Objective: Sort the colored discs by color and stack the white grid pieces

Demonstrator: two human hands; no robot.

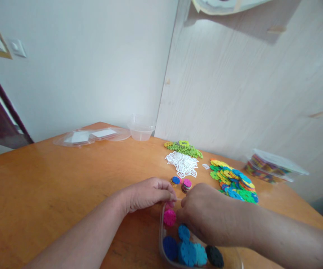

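Observation:
My left hand (pixel 149 194) is closed at the far left corner of a clear plastic container (pixel 160 239), thumb and fingers pinching its rim. Over the right side of that container, my right hand (pixel 213 213) reaches in with curled fingers; its fingertips are hidden, and whatever they hold does not show. Inside lie notched plastic discs: a pink disc (pixel 169 217) near the left wall, a dark blue disc (pixel 170 248), several lighter blue discs (pixel 188 252) and a black disc (pixel 214 256). Just beyond the rim stand two small disc stacks, one blue-topped (pixel 175 181), one pink-topped (pixel 187 183).
Behind the stacks lie white lattice pieces (pixel 183 163) and green pieces (pixel 185 148). A heap of larger colourful discs (pixel 234 181) sits to the right, near a lidded box (pixel 273 166). A clear tub (pixel 141 129) and transparent lids (pixel 94 136) rest by the wall.

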